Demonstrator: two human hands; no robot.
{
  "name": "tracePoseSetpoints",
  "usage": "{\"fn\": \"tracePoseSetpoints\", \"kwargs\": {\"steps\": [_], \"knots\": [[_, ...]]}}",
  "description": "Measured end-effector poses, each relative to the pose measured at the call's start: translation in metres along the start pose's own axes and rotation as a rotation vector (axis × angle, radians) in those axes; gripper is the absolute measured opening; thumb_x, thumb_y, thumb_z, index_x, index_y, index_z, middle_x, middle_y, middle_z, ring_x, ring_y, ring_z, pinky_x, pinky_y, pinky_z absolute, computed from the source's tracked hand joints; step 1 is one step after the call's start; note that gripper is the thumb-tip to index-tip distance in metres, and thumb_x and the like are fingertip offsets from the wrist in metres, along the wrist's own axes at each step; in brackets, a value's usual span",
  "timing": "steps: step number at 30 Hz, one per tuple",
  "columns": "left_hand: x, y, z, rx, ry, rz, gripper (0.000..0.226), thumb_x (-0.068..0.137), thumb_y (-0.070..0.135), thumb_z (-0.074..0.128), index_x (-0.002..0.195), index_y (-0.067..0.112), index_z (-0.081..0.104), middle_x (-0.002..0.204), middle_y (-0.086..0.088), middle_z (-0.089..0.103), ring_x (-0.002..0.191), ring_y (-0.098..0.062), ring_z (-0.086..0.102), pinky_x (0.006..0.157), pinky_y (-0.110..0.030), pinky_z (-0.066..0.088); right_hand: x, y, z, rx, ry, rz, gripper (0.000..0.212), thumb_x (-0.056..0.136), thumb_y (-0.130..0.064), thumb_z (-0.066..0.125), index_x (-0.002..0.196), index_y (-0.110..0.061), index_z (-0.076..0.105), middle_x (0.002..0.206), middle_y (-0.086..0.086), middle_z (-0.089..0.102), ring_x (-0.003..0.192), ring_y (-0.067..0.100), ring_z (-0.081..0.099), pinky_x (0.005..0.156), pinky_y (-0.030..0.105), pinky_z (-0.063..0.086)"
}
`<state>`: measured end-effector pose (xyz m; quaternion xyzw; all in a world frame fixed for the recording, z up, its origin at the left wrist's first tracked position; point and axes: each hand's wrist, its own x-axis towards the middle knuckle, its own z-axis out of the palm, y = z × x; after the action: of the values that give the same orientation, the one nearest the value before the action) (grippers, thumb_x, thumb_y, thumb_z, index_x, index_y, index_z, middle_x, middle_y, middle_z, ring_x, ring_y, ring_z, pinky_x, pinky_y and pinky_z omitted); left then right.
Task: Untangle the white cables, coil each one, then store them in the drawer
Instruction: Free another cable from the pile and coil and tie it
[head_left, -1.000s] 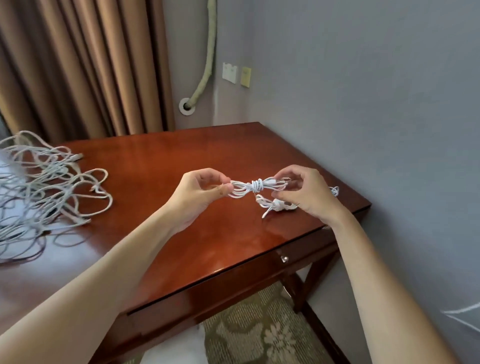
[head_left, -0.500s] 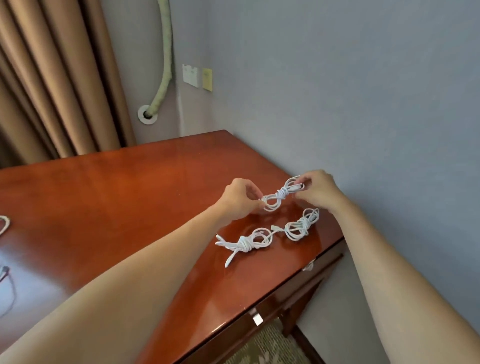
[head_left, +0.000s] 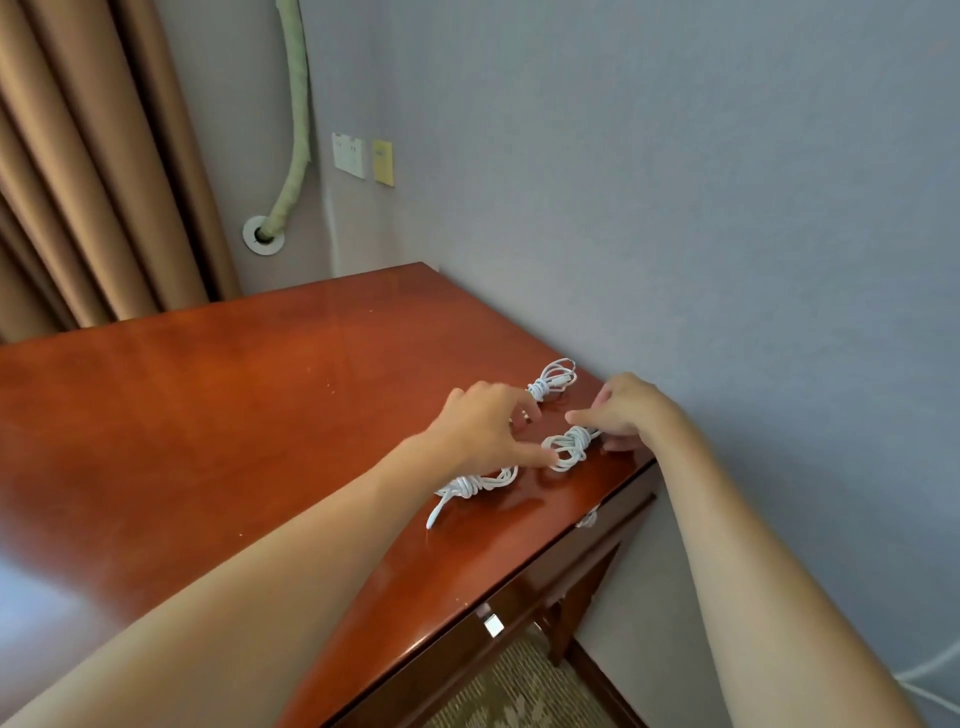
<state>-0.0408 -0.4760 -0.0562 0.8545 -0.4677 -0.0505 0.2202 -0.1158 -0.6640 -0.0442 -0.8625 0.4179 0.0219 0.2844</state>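
Observation:
Three coiled white cables lie near the right end of the wooden desk (head_left: 218, 415). The far coil (head_left: 553, 382) rests by the wall, free of both hands. The middle coil (head_left: 570, 448) lies between my hands. My left hand (head_left: 483, 426) hovers over the desk with its fingers spread, and one fingertip touches the middle coil's left side. My right hand (head_left: 631, 410) reaches in from the right with its fingers extended over that coil's right end. The near coil (head_left: 475, 486) lies partly under my left wrist. Below the desk edge, the drawer front (head_left: 545, 566) is closed.
The grey wall runs close along the desk's right side. Brown curtains hang at the back left, beside a padded pipe (head_left: 296, 130) that enters the wall. Two metal knobs (head_left: 493, 624) show on the drawer fronts. Patterned carpet lies below.
The coil that both hands held in the air now lies on the desk by the wall. Both hands have let go of it and dropped to the middle coil.

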Motion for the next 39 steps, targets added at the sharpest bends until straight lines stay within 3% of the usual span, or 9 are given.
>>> {"fn": "tracePoseSetpoints", "kwargs": {"steps": [5,9,12,14,17,22,31,36,39], "knots": [[0.001,0.026,0.031,0.108,0.060,0.025,0.030,0.087,0.053,0.068,0.107,0.032,0.074,0.104,0.007,0.070,0.111,-0.020,0.056,0.089,-0.037,0.032,0.004,0.010,0.005,0.147,0.081,0.027,0.023,0.078,-0.022,0.081,0.091,-0.005,0.073,0.085,0.012,0.076,0.073,0.025,0.077,0.077,0.043,0.065],[0.005,0.042,0.041,0.184,0.083,0.012,0.029,0.091,0.043,0.062,0.113,0.027,0.072,0.118,-0.001,0.064,0.122,-0.026,0.049,0.098,-0.042,0.031,0.010,0.020,-0.006,0.092,0.140,0.067,0.030,0.080,-0.027,0.077,0.100,-0.005,0.071,0.098,0.014,0.074,0.076,0.028,0.075,0.076,0.040,0.064],[-0.001,0.041,0.030,0.270,0.099,0.027,0.032,0.090,0.035,0.060,0.119,0.024,0.068,0.121,-0.003,0.060,0.119,-0.027,0.049,0.096,-0.043,0.034,-0.001,0.015,-0.013,0.020,0.073,0.078,0.035,0.095,-0.040,0.066,0.104,-0.006,0.065,0.105,0.010,0.070,0.061,0.021,0.069,0.059,0.029,0.059],[-0.009,0.032,0.015,0.287,0.124,0.012,0.029,0.090,0.034,0.058,0.115,0.023,0.068,0.117,-0.003,0.059,0.114,-0.027,0.051,0.093,-0.042,0.036,-0.011,0.007,-0.014,-0.112,0.103,0.040,0.043,0.097,-0.050,0.059,0.112,-0.010,0.062,0.114,0.012,0.066,0.078,0.024,0.070,0.065,0.027,0.053],[-0.028,0.013,-0.013,0.257,0.141,-0.046,0.020,0.092,0.034,0.056,0.103,0.023,0.069,0.109,0.000,0.061,0.109,-0.025,0.054,0.091,-0.040,0.036,-0.027,-0.018,-0.009,-0.232,0.184,-0.045,0.055,0.096,-0.052,0.058,0.133,-0.011,0.058,0.137,0.017,0.056,0.123,0.036,0.057,0.094,0.037,0.049],[-0.080,-0.020,-0.053,0.220,0.185,-0.142,0.022,0.095,0.036,0.053,0.094,0.021,0.069,0.101,0.003,0.063,0.102,-0.022,0.057,0.089,-0.039,0.034,-0.070,-0.078,0.012,-0.269,0.193,-0.201,0.051,0.095,-0.045,0.063,0.131,-0.009,0.060,0.136,0.016,0.060,0.125,0.037,0.057,0.097,0.040,0.049],[-0.222,-0.089,-0.114,0.333,0.178,-0.382,0.020,0.099,0.029,0.051,0.100,0.019,0.068,0.103,0.003,0.067,0.097,-0.020,0.061,0.088,-0.036,0.041,-0.168,-0.199,0.109,-0.239,-0.188,-0.637,0.038,0.093,-0.042,0.072,0.121,-0.017,0.068,0.133,0.006,0.063,0.120,0.026,0.061,0.096,0.039,0.049],[-0.294,-0.132,-0.133,0.425,0.180,-0.508,0.018,0.097,0.030,0.053,0.108,0.024,0.065,0.112,0.001,0.062,0.110,-0.022,0.057,0.092,-0.039,0.043,-0.219,-0.251,0.174,-0.253,-0.351,-0.839,0.041,0.093,-0.040,0.072,0.128,-0.020,0.064,0.135,0.008,0.061,0.126,0.027,0.057,0.105,0.043,0.050],[-0.326,-0.152,-0.139,0.503,0.304,-0.524,0.020,0.095,0.030,0.056,0.112,0.024,0.065,0.116,0.000,0.058,0.116,-0.023,0.053,0.096,-0.038,0.040,-0.243,-0.273,0.203,-0.288,-0.454,-0.945,0.050,0.094,-0.036,0.072,0.138,-0.023,0.053,0.137,0.007,0.058,0.131,0.025,0.050,0.108,0.041,0.045]]}}
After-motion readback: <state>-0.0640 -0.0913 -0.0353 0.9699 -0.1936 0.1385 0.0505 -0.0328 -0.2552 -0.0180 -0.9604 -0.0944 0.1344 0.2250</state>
